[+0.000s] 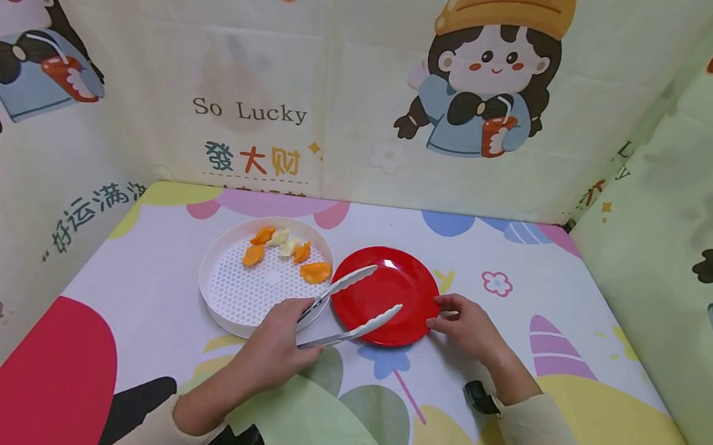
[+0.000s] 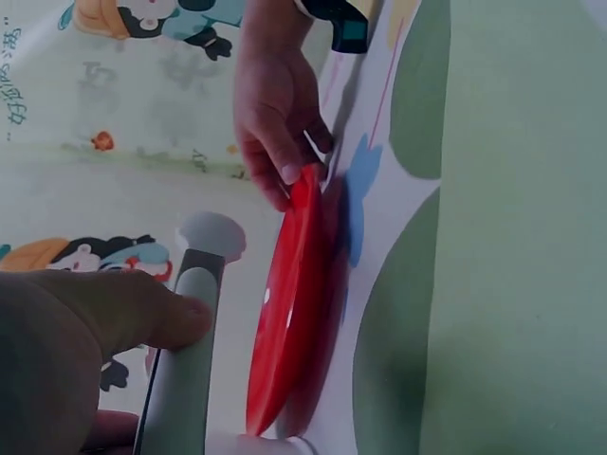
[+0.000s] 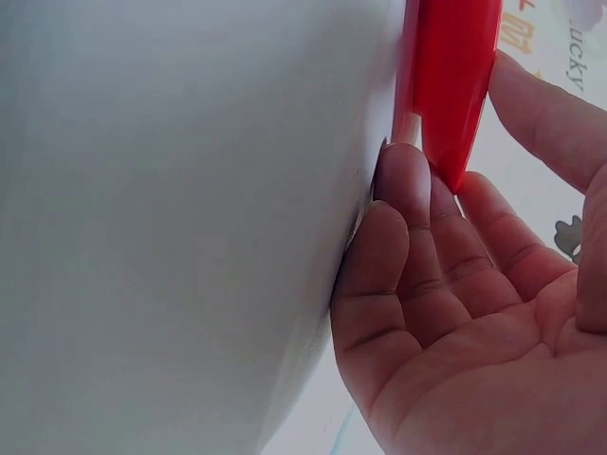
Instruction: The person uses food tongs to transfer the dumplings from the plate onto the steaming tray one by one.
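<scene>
My left hand (image 1: pixel 278 338) grips a pair of metal tongs (image 1: pixel 380 320) with pale tips. The tongs' arms are spread, nothing is between them, and they reach over a red plate (image 1: pixel 411 279). At the plate's right rim, my right hand (image 1: pixel 468 327) pinches the edge, thumb on top and fingers beneath, as the right wrist view shows. To the left of the plate lies a round white tray (image 1: pixel 206 277) with a perforated floor. Orange pieces (image 1: pixel 315 272) and pale yellow pieces (image 1: pixel 288 246) lie at its back and right side.
A printed cloth (image 1: pixel 457 384) with cartoon shapes covers the table. Printed fabric walls (image 1: pixel 365 111) enclose it at the back, left and right. The tray and plate stand close side by side.
</scene>
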Action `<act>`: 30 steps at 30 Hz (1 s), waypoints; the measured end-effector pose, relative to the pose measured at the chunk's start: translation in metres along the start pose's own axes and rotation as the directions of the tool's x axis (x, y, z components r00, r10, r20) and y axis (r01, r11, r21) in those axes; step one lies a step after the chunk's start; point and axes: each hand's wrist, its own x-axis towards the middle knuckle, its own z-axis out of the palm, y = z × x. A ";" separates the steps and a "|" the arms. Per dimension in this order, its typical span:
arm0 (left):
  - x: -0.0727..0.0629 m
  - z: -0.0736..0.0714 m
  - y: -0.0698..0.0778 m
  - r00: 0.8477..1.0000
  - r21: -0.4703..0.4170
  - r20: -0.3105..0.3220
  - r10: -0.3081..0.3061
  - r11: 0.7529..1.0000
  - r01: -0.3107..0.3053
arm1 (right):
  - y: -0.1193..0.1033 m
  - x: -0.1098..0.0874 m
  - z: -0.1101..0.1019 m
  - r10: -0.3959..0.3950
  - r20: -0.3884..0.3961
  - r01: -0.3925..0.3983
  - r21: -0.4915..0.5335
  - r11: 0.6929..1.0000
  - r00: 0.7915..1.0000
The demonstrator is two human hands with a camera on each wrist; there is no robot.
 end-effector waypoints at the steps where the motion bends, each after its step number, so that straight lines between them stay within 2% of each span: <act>1: 0.000 0.001 0.001 1.000 0.006 -0.002 -0.003 1.000 0.003 | 0.000 0.000 0.000 0.000 0.000 0.000 0.002 1.000 1.000; 9: -0.006 0.004 0.009 0.996 0.035 -0.059 0.065 0.997 -0.063 | 0.001 0.001 -0.001 -0.001 -0.002 0.001 -0.002 1.000 1.000; 26: -0.007 0.032 0.004 0.989 0.059 -0.106 0.107 0.993 -0.101 | 0.001 0.000 -0.001 -0.017 -0.003 0.017 0.003 1.000 1.000; 30: -0.005 0.038 0.001 0.989 0.068 -0.117 0.093 0.994 -0.085 | 0.001 0.000 -0.001 -0.017 -0.003 0.017 0.001 1.000 1.000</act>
